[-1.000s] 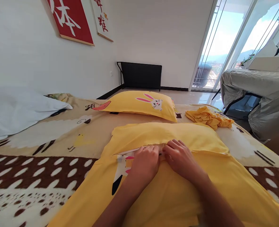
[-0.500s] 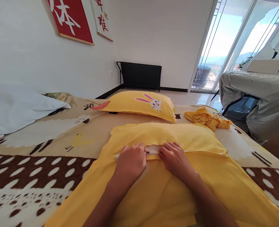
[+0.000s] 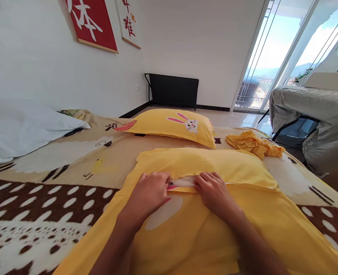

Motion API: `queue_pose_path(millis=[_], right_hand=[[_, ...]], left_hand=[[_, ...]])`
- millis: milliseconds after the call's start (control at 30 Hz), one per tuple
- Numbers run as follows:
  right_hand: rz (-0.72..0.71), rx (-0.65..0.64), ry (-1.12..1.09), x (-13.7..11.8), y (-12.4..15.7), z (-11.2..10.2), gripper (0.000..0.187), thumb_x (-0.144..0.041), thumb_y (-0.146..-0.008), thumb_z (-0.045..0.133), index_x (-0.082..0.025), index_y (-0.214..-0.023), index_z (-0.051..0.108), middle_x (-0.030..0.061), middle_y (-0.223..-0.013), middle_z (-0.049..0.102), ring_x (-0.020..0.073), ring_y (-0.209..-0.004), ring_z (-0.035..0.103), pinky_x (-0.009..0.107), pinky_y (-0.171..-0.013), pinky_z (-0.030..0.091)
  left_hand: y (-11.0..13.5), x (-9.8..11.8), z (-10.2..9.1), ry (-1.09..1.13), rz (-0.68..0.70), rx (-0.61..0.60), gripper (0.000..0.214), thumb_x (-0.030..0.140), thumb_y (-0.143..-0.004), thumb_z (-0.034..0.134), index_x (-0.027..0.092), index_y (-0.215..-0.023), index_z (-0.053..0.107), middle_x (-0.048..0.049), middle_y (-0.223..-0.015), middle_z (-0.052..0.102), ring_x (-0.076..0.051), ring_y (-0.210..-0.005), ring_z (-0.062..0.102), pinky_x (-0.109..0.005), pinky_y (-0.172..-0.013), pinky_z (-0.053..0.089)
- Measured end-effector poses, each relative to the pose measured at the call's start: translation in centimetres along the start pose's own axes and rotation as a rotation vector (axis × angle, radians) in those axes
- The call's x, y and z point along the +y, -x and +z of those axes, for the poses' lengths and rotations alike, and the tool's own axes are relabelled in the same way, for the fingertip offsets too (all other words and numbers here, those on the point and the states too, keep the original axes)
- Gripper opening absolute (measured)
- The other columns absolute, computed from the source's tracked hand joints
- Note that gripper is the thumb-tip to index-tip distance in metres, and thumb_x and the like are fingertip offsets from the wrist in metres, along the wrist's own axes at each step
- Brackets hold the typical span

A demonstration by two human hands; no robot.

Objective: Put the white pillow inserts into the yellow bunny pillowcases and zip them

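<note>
The left hand [image 3: 149,192] and right hand [image 3: 214,192] pinch narrowly at the zip [image 3: 184,183] of the yellow cover [image 3: 274,219], near centre on the blanket [image 3: 123,147]; whether the left grips the slider [image 3: 171,183], I can't tell. It looks like zip work, next calling for a taut hold. 1 rabbit pillow [image 3: 154,122] lies beyond, crumpled cloth [image 3: 251,143] far right, white pillow [image 3: 28,126] left, none obstructing.

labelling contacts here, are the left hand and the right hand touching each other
Apart. The head view shows a stretch of white zip on the yellow cover, visible between the left hand and right hand.
</note>
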State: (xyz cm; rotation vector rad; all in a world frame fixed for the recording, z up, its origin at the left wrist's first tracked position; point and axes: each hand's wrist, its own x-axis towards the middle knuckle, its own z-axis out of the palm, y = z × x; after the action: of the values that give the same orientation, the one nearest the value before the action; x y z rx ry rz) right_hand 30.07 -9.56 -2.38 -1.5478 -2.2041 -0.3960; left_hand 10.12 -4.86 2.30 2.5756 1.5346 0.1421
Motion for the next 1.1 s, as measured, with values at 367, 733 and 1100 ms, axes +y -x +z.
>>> queue_pose_path(millis=[367,733,1100], right_hand=[[0.014,0.001,-0.021,0.2,0.1,0.2,0.013,-0.013,-0.09,0.05,-0.019,-0.078,0.051,0.0,-0.079,0.058,0.0145,-0.073,0.052,0.028,-0.071,0.031],[0.036,-0.007,-0.075,0.2,0.1,-0.2,0.013,-0.013,-0.089,0.05,-0.018,-0.077,0.053,0.0007,-0.077,0.059,0.0144,-0.071,0.052,0.028,-0.072,0.034],[-0.16,0.049,-0.166,-4.4,0.7,0.0,0.019,-0.019,-0.091,0.046,-0.02,-0.107,0.056,0.0075,-0.133,0.052,0.0227,-0.115,0.046,0.04,-0.094,0.031]], left_hand=[[0.1,-1.9,-0.8,-0.018,-0.126,-0.04,0.024,0.011,-0.082,0.031,0.019,-0.073,0.052,-0.0021,-0.073,0.061,-0.02,-0.076,0.052,-0.041,-0.081,0.025],[0.2,-2.5,-1.5,-0.015,-0.176,-0.148,0.023,0.011,-0.083,0.03,0.018,-0.071,0.048,-0.0026,-0.078,0.064,-0.02,-0.074,0.053,-0.042,-0.083,0.024],[-0.4,-3.1,-0.8,0.071,-0.067,-0.133,0.02,0.022,-0.081,0.037,0.018,-0.07,0.053,-0.0033,-0.082,0.067,-0.022,-0.083,0.057,-0.041,-0.085,0.026]])
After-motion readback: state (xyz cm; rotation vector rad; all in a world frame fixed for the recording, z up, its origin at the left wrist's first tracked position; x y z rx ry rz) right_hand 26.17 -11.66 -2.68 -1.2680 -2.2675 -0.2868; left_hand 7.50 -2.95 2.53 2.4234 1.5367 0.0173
